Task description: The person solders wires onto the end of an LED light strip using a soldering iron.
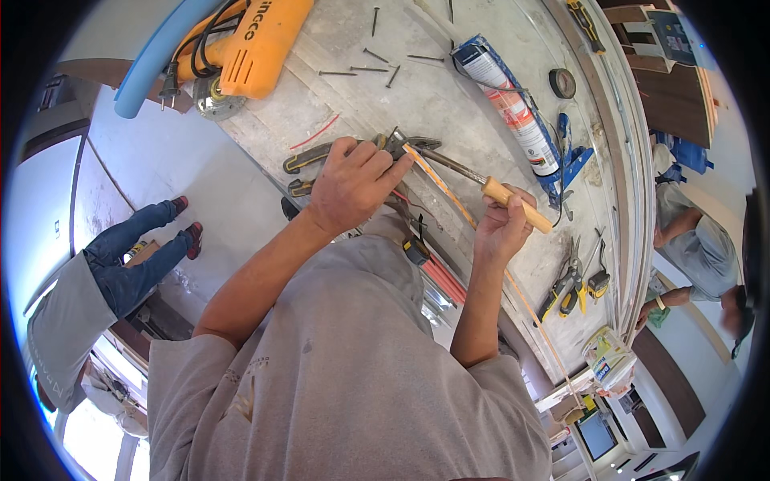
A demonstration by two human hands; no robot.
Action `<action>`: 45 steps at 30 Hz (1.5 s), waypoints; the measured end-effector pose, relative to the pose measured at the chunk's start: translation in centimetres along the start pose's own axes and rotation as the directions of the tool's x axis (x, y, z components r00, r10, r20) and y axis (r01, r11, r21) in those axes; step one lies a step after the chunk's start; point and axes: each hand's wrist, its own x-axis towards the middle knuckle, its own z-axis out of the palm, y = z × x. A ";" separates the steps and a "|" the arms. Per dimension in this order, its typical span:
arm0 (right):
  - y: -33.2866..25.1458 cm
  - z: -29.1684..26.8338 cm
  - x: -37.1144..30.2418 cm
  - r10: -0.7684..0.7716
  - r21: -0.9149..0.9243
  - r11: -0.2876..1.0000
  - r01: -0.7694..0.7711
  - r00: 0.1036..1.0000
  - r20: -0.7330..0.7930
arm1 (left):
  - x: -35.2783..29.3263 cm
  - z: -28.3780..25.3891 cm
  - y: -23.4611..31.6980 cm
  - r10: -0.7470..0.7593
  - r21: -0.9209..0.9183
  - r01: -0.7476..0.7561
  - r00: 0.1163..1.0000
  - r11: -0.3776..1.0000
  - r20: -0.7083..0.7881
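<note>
My right hand (504, 228) grips the wooden handle of a soldering iron (525, 206). Its metal shaft slants left, and its tip is near the end of a thin orange-and-white LED strip (439, 183). Beside that end is my left hand (353, 186), fingers curled and index finger reaching to the strip; what they pinch is hidden. Pliers with black-and-yellow handles (309, 157) lie partly behind my left hand, jaws by the strip's end. Thin red wire shows below my left fingers. The strip runs down along the worktop's near edge, past my right forearm.
A caulking gun with a cartridge (513, 112) lies at the right, near a tape roll (562, 82). Several screws (369, 70) and an orange power tool (265, 48) are farther up. Snips (565, 284) lie lower right. One person (80, 305) stands left, another (698, 240) right.
</note>
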 end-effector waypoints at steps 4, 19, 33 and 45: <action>0.1 -0.1 0.0 0.003 -0.010 1.000 -0.004 1.000 -0.007 | 0.0 -0.1 0.0 -0.001 0.004 0.001 1.000 1.000 0.005; 0.0 0.3 -0.1 0.012 0.002 1.000 -0.012 0.999 -0.030 | 0.1 -0.2 0.1 -0.001 0.008 0.002 1.000 1.000 -0.002; 0.1 -0.1 0.0 0.013 0.004 1.000 -0.013 1.000 -0.019 | 0.0 -0.1 0.1 0.000 0.012 0.000 1.000 1.000 0.001; 0.0 0.1 0.0 -0.005 0.012 1.000 0.005 1.000 0.002 | 0.0 -0.1 0.1 -0.001 0.008 0.001 1.000 1.000 0.005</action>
